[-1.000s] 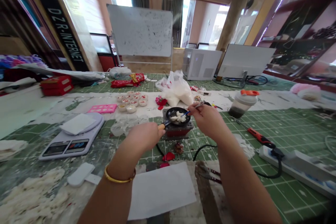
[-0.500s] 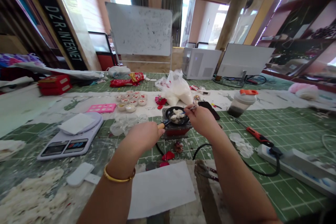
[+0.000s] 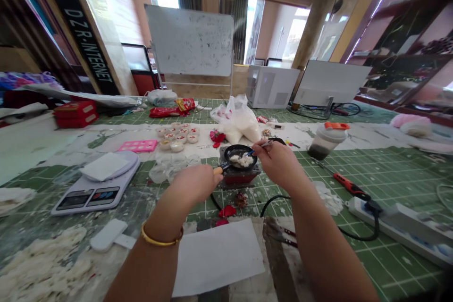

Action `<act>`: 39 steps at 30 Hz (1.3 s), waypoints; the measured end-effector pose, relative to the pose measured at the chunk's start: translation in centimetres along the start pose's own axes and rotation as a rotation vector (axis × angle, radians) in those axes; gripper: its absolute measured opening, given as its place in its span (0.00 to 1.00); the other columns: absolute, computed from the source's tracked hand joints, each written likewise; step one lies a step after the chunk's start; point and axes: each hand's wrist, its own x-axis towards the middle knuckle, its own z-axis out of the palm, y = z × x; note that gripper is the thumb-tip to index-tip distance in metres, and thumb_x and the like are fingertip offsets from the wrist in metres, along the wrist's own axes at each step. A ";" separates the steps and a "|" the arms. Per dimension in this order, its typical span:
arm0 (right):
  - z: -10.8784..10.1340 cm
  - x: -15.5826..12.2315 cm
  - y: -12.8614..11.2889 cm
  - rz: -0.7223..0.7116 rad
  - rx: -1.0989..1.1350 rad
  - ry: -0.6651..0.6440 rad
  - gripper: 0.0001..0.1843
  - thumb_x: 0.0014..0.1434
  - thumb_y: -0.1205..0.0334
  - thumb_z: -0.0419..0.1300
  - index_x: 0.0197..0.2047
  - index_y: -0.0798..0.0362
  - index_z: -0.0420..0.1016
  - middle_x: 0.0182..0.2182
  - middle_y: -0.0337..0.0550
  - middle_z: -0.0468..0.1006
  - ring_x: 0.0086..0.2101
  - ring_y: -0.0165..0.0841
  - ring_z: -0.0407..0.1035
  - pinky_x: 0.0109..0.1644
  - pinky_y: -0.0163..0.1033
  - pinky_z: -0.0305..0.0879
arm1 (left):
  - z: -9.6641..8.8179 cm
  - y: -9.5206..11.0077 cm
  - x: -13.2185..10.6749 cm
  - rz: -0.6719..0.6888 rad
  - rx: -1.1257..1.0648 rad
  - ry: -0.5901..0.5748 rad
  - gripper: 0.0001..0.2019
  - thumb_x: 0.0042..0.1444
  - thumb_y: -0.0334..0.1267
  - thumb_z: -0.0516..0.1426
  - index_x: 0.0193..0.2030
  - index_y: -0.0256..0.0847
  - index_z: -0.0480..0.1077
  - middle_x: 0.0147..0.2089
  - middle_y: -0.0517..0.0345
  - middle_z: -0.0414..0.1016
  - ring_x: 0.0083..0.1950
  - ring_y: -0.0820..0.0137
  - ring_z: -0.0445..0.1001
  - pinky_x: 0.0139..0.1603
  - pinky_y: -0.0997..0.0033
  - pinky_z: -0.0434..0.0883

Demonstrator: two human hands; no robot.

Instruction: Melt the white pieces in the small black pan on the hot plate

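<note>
Pan (image 3: 233, 149) holds white lumps (image 3: 241, 161).

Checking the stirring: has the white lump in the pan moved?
Yes: the white crumbly lump has shifted toward the near rim of the round black pan.

We note digital kitchen scale (image 3: 87, 197) on tabletop (image 3: 396, 174), pink tray (image 3: 138, 146) beyond it; white plastic bag (image 3: 235, 120) ahead; orange-lidded bottle (image 3: 325, 144), red-handled tool (image 3: 350, 186), power strip (image 3: 399, 226) right; whiteboard (image 3: 189, 40) behind.
</note>
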 end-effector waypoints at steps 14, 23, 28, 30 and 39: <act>-0.4 -0.3 -0.3 -0.007 -0.085 -0.037 0.17 0.58 0.56 0.43 0.35 0.53 0.71 0.28 0.45 0.75 0.31 0.34 0.67 0.31 0.34 0.53 | 0.2 -0.1 0.1 -0.007 0.026 0.017 0.21 0.53 0.52 0.38 0.29 0.41 0.65 0.31 0.53 0.72 0.29 0.64 0.70 0.25 0.69 0.61; 0.0 -0.1 -0.2 -0.037 -0.043 -0.036 0.17 0.58 0.57 0.43 0.36 0.53 0.71 0.27 0.45 0.75 0.30 0.33 0.67 0.30 0.33 0.52 | 0.0 0.0 0.2 -0.035 0.013 0.000 0.21 0.53 0.52 0.39 0.29 0.40 0.66 0.31 0.52 0.73 0.29 0.65 0.70 0.26 0.70 0.61; 0.0 -0.2 -0.3 -0.076 -0.017 -0.048 0.18 0.58 0.57 0.43 0.31 0.53 0.72 0.26 0.44 0.74 0.29 0.31 0.66 0.30 0.33 0.51 | 0.1 0.0 0.1 -0.005 -0.003 0.019 0.22 0.53 0.52 0.40 0.32 0.40 0.67 0.32 0.51 0.73 0.29 0.67 0.70 0.28 0.72 0.61; 0.0 -0.3 -0.4 -0.116 0.030 -0.056 0.16 0.58 0.58 0.44 0.34 0.52 0.71 0.28 0.42 0.74 0.30 0.30 0.66 0.31 0.32 0.51 | 0.1 0.0 0.1 -0.009 -0.005 0.013 0.22 0.53 0.52 0.39 0.32 0.40 0.67 0.32 0.51 0.74 0.29 0.67 0.70 0.28 0.72 0.62; -0.3 -0.4 -0.7 -0.124 0.018 -0.058 0.16 0.58 0.58 0.44 0.33 0.53 0.71 0.26 0.42 0.74 0.27 0.29 0.64 0.31 0.32 0.50 | -0.1 0.2 0.1 -0.025 0.014 -0.007 0.21 0.53 0.51 0.40 0.32 0.40 0.67 0.33 0.51 0.74 0.30 0.67 0.70 0.29 0.71 0.62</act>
